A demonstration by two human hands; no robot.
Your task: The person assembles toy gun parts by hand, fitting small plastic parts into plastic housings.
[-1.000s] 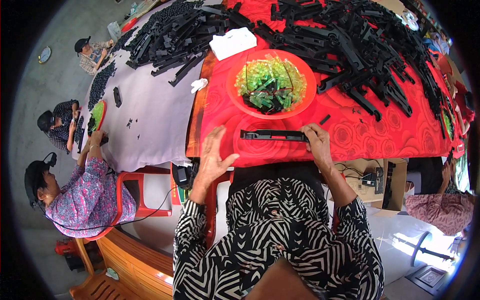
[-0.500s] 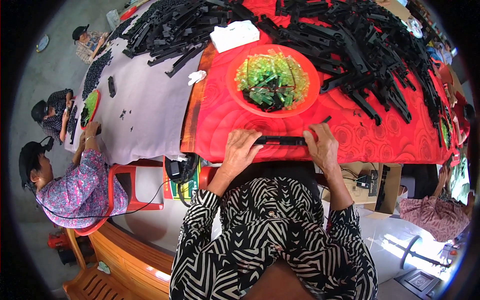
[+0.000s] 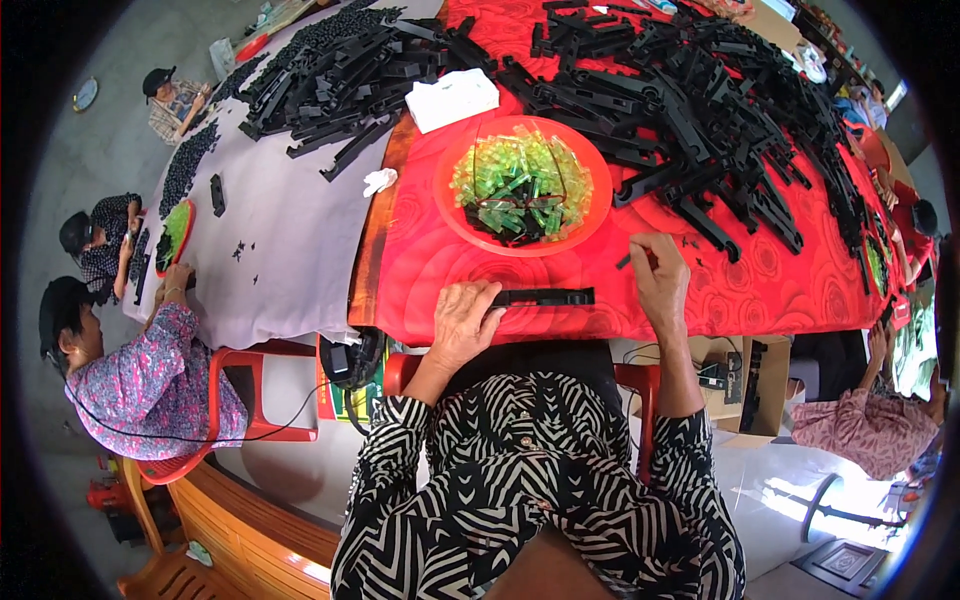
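My left hand (image 3: pixel 465 322) is closed round the left end of a long, narrow black plastic part (image 3: pixel 548 297) with a slot along it. The part lies level over the red cloth by the table's near edge. Its right end is free. Up and to the right of that, my right hand (image 3: pixel 660 282) has its fingers curled into a pinch. A short, thin dark stick (image 3: pixel 624 262) pokes out at its fingertips; its other end is hidden. Beyond both hands stands a red bowl (image 3: pixel 592 222) with small green-yellow clear pieces (image 3: pixel 515 165) and dark ones.
Black plastic parts (image 3: pixel 690 130) are heaped at the far right, and another heap (image 3: pixel 335 85) lies far left. A white tissue pack (image 3: pixel 452 100) sits behind the bowl. Co-workers sit along both sides, one in a flowered shirt (image 3: pixel 150 365) at left. An open cardboard box (image 3: pixel 765 390) stands below right.
My right hand has let go of the black part's right end and moved away and to the right, to the thin stick. My left hand keeps hold. The whole view has shifted slightly.
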